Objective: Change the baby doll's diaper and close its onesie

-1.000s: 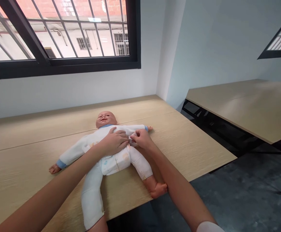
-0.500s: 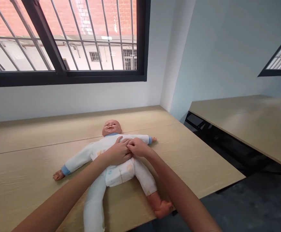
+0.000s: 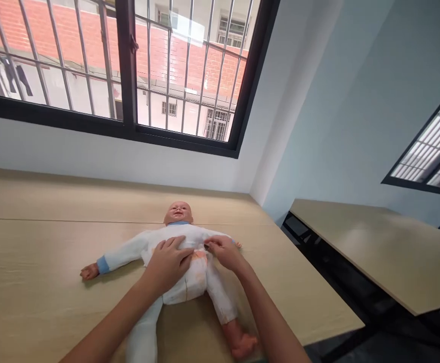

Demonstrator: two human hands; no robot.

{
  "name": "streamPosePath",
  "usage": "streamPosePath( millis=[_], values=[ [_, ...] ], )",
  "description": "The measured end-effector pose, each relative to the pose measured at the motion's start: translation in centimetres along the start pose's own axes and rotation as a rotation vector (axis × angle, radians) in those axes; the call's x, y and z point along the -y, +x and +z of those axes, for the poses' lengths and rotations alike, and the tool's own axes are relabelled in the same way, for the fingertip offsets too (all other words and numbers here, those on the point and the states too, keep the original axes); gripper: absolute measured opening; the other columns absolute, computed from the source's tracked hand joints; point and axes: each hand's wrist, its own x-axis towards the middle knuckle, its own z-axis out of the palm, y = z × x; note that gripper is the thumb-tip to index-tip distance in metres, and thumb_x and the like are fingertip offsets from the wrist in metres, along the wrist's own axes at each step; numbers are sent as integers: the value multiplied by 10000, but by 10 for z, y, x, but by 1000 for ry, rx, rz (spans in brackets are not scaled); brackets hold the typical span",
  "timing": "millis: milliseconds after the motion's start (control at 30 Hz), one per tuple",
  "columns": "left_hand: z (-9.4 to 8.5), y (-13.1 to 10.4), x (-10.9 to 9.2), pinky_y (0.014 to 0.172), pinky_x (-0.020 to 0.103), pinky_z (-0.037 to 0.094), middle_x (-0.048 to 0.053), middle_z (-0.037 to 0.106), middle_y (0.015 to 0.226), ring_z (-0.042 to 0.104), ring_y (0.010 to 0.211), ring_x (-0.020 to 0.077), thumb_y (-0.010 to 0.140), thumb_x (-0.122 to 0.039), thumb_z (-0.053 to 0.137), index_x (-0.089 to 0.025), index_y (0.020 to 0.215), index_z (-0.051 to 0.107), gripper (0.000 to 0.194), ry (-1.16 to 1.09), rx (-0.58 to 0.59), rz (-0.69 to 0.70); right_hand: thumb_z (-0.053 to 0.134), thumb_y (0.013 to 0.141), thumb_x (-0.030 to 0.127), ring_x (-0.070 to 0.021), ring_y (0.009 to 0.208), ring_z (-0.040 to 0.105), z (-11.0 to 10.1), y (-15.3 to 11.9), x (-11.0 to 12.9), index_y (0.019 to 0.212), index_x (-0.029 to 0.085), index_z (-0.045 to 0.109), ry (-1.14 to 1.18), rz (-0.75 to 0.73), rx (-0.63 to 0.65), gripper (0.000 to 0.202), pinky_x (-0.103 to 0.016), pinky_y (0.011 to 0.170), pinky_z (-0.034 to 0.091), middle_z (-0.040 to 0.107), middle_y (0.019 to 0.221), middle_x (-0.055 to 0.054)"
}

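Note:
A baby doll (image 3: 178, 214) in a white outfit with blue collar and cuffs lies on its back on the table, arms spread. Around its hips is a white diaper (image 3: 187, 283) with an orange patch at the waist front. My left hand (image 3: 169, 262) lies over the doll's belly and the diaper's upper edge, fingers stretched out. At the other side of the waist, my right hand (image 3: 224, 250) has its fingers bent and pinched at the diaper's side edge. What exactly lies between those fingertips is partly hidden. One doll foot (image 3: 240, 340) is bare.
The wooden table (image 3: 26, 282) runs along the wall beneath a barred window (image 3: 129, 132). To the right, past a dark gap, stands a second table (image 3: 360, 242). Another barred window (image 3: 424, 151) is on the right wall.
My hands, earlier together at the middle of the doll's waist, are now apart: the left shifted left, the right slightly right. The orange patch shows between them. The view has tilted.

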Motion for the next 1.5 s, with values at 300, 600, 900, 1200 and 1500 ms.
streamPosePath(
  millis=[300, 600, 900, 1200, 1500],
  values=[
    [-15, -33, -3, 1062, 624, 337, 141, 530, 1443, 466, 1331, 345, 973, -345, 459, -301, 1297, 613, 362, 35, 5, -157, 464, 900, 208, -247, 915, 641, 33, -17, 31, 888, 196, 733, -288, -154, -48, 269, -321, 834, 458, 733, 959, -109],
    [-26, -70, 2, 1101, 577, 344, 162, 549, 1413, 449, 1357, 341, 946, -281, 487, -213, 1260, 590, 337, -1, -65, -154, 573, 814, 266, -200, 746, 622, 20, 5, 11, 821, 122, 710, -158, 206, -283, 199, -279, 680, 432, 711, 791, -80],
    [-33, -29, -3, 1092, 392, 443, 97, 662, 1254, 573, 1221, 245, 885, -124, 449, -192, 1133, 645, 323, -294, 99, 176, 691, 755, 268, -199, 785, 652, 40, 10, 11, 850, 169, 708, -115, 50, -154, 139, -285, 706, 492, 739, 890, -100],
    [-17, -11, 3, 1056, 400, 463, 96, 667, 1232, 594, 1186, 263, 860, -107, 437, -191, 1153, 646, 369, -260, 128, 190, 571, 764, 169, -137, 608, 548, 41, 28, 3, 599, 168, 546, -173, 141, -168, 167, -237, 602, 415, 611, 608, -14],
    [-5, 5, 3, 1018, 546, 436, 89, 453, 1550, 401, 1434, 326, 824, -122, 456, -305, 1472, 450, 673, -103, 285, 288, 458, 853, 222, -143, 628, 620, 11, 30, -22, 696, 168, 549, -68, 258, -176, 189, -215, 576, 430, 664, 674, -35]
  ],
)
